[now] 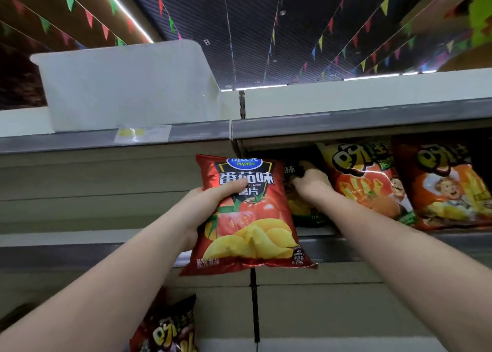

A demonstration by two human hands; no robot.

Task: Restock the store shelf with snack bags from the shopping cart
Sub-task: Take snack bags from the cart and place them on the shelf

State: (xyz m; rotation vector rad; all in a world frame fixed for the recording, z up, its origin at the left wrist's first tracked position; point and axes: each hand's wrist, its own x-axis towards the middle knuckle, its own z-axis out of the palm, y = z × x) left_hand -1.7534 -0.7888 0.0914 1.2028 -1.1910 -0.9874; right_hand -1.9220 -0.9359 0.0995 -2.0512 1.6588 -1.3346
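- Fingers of our left hand curl round the left edge of a red tomato-flavour chip bag, the thumb pressed across its front just below the printed characters.
- We hold this red bag upright in the air in front of the shelf, its lower seam hanging below the shelf's front rail.
- Fingers of our right hand are closed on the upper part of a dark bag standing on the shelf, directly behind and to the right of the red bag; the fingertips are partly hidden by the packet.
- To the right of the dark bag stand two orange snack bags, one near and one further right, both leaning leftward and touching each other.
- We note a white plastic bin resting on the top shelf, upper left, with a pale price label on the rail below it.
- Another dark red snack bag sits on a lower level, bottom centre-left.
- Strings of coloured pennants hang across the ceiling.
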